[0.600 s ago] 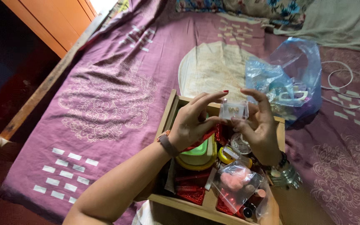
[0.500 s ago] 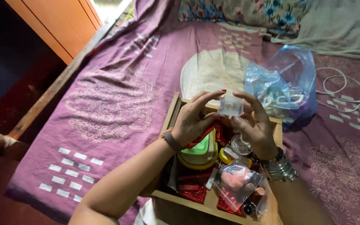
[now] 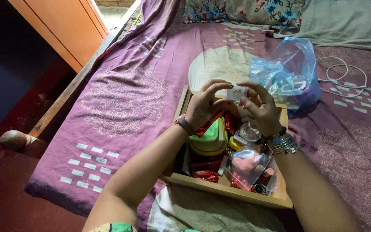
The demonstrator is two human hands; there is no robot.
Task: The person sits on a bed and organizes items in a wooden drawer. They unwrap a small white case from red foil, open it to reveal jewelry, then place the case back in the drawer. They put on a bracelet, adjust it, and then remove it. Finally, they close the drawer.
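Over the wooden box on the bed, both hands pinch one small clear packet — left hand and right hand fingers closed on its edges. Looks like mid-opening; next needs a careful peel, with the blue bag just behind.

Both forearms are bare, with no sleeves reaching the wrists. The left hand has a narrow brownish band around its wrist. The right hand has a stack of thin silvery metal bangles at its wrist. A scrap of green patterned clothing shows at the bottom edge.
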